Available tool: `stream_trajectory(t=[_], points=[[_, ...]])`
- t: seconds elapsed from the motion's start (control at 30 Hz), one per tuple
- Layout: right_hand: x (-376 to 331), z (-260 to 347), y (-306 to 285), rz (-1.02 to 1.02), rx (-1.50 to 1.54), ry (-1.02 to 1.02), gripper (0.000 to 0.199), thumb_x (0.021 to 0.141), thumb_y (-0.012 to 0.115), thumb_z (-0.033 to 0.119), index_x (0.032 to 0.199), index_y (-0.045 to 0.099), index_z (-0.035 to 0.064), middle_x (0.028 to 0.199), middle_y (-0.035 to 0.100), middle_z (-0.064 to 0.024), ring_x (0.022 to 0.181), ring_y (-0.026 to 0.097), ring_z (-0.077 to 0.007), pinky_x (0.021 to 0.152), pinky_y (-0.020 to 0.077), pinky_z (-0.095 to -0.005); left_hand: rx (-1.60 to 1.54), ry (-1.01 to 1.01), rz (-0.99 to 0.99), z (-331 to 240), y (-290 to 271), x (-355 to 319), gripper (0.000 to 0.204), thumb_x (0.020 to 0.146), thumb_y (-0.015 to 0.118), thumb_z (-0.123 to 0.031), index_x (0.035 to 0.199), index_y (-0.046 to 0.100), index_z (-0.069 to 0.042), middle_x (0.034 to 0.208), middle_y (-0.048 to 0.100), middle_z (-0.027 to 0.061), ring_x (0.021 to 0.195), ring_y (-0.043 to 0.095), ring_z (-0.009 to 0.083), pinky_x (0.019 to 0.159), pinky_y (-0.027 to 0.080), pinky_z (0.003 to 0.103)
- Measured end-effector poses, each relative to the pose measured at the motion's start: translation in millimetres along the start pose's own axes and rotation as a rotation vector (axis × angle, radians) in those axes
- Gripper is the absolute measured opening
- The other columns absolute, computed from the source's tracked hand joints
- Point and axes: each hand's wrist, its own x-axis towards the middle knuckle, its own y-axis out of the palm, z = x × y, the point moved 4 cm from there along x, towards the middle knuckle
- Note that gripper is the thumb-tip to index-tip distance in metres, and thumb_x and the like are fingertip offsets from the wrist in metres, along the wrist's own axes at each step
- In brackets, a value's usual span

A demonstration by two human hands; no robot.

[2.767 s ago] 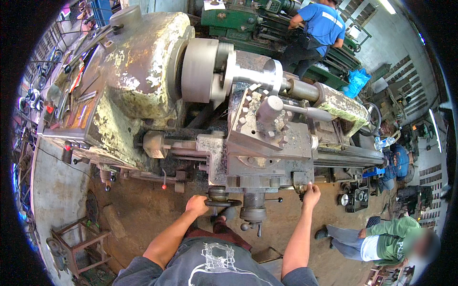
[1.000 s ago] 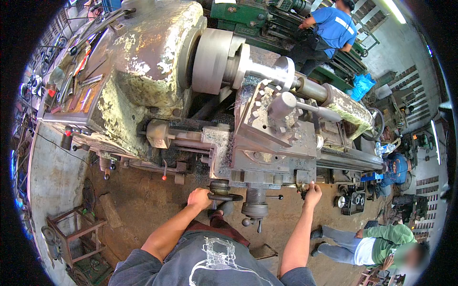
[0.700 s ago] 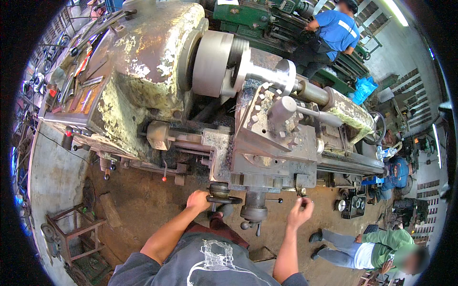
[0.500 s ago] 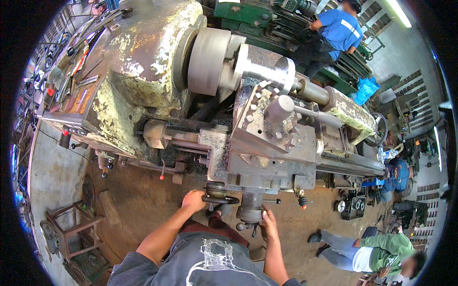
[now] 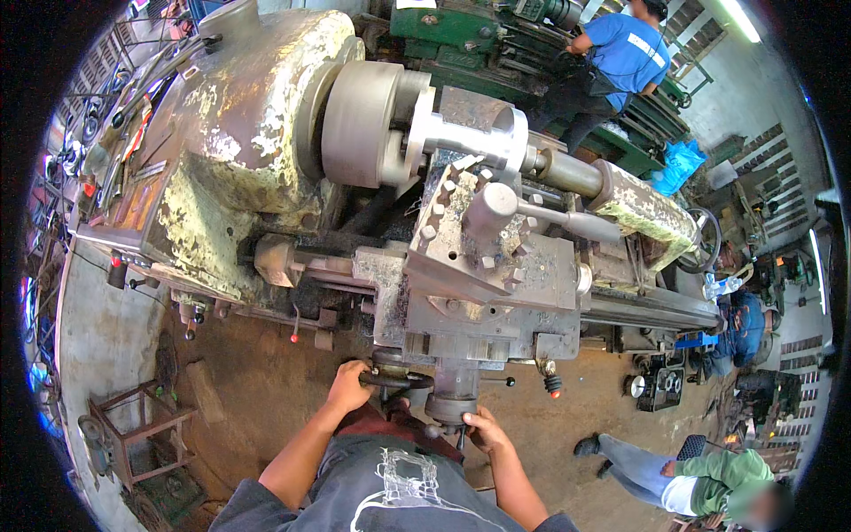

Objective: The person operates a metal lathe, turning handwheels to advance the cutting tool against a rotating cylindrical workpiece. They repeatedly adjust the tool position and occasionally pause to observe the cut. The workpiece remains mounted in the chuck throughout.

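Observation:
My left hand [image 5: 348,387] is closed on the rim of a dark handwheel [image 5: 396,379] at the front of a large worn metal lathe. To its right, my right hand [image 5: 487,432] grips a small handle of the cross-slide crank [image 5: 451,410]; the fingertips are partly hidden. Above both hands sits the tool post [image 5: 490,211] with its long clamping lever, on the carriage [image 5: 492,332]. Behind it, a shiny flanged metal workpiece [image 5: 465,137] runs from the grey chuck [image 5: 359,122] to the tailstock [image 5: 640,197]. Dark chips lie about the carriage.
The peeling headstock [image 5: 257,106] fills the upper left, with tools on its ledge. A person in blue [image 5: 612,62] stands at a green lathe [image 5: 452,31] behind. Another person in a green top [image 5: 722,479] is at lower right. A rusty frame stand [image 5: 142,426] stands at left.
The lathe has shifted slightly left in my view. My right hand has moved round the crank toward its lower side, and the crank's handles have turned. The left hand stays on the handwheel.

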Motion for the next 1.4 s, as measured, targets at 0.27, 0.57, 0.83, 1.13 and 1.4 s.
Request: stream_trajectory(t=[0.27, 0.57, 0.83, 1.13, 1.4], points=[[-27.1, 39.2, 43.6, -0.380, -0.416, -0.013, 0.070, 0.070, 0.086, 0.042, 0.118, 0.063, -0.0042, 0.110, 0.071, -0.0144, 0.093, 0.067, -0.0255, 0.083, 0.0529, -0.0368, 0.026, -0.045, 0.183, 5.4, -1.1, 4.2, 0.043, 0.072, 0.074, -0.013, 0.111, 0.063, -0.001, 0.131, 0.058, 0.0192, 0.128, 0.048, 0.0390, 0.110, 0.040, 0.043], [-49.0, 78.0, 141.6, -1.022, -1.195, 0.076, 0.103, 0.061, 0.088, 0.055, 0.130, 0.045, -0.0082, 0.110, 0.065, -0.0272, 0.099, 0.066, -0.0445, 0.084, 0.0544, -0.0485, -0.600, -0.705, -0.008, 18.9, 1.3, -6.6, 0.058, 0.081, 0.070, -0.019, 0.133, 0.049, -0.004, 0.122, 0.058, 0.0211, 0.109, 0.060, 0.0378, 0.092, 0.050, 0.049], [-45.7, 72.1, 146.1, -1.095, -1.105, -0.001, 0.107, 0.061, 0.089, 0.053, 0.134, 0.041, -0.0079, 0.124, 0.058, -0.0298, 0.112, 0.060, -0.0449, 0.093, 0.0499, -0.0498, -1.179, -1.073, 0.193, 3.8, 38.0, 11.0, 0.030, 0.101, 0.047, -0.025, 0.125, 0.042, -0.007, 0.106, 0.061, 0.0181, 0.069, 0.065, 0.0314, 0.063, 0.056, 0.054], [-43.3, 77.7, 148.9, -1.110, -1.104, 0.011, 0.112, 0.060, 0.090, 0.052, 0.139, 0.038, -0.0080, 0.129, 0.056, -0.0293, 0.117, 0.058, -0.0441, 0.097, 0.0481, -0.0485, -1.196, -1.133, 0.422, 139.7, 72.9, 30.4, 0.011, 0.086, 0.063, -0.019, 0.088, 0.061, -0.009, 0.080, 0.063, 0.0076, 0.066, 0.058, 0.0232, 0.056, 0.043, 0.039], [-40.3, 76.3, 146.3, -1.135, -1.123, -0.046, 0.111, 0.056, 0.091, 0.053, 0.136, 0.042, -0.0077, 0.124, 0.059, -0.0293, 0.111, 0.061, -0.0438, 0.093, 0.0504, -0.0484, -1.296, -1.221, 0.237, 124.7, 70.9, 25.9, 0.032, 0.089, 0.068, -0.038, 0.102, 0.062, -0.009, 0.096, 0.065, 0.0065, 0.081, 0.061, 0.0231, 0.068, 0.052, 0.039]])
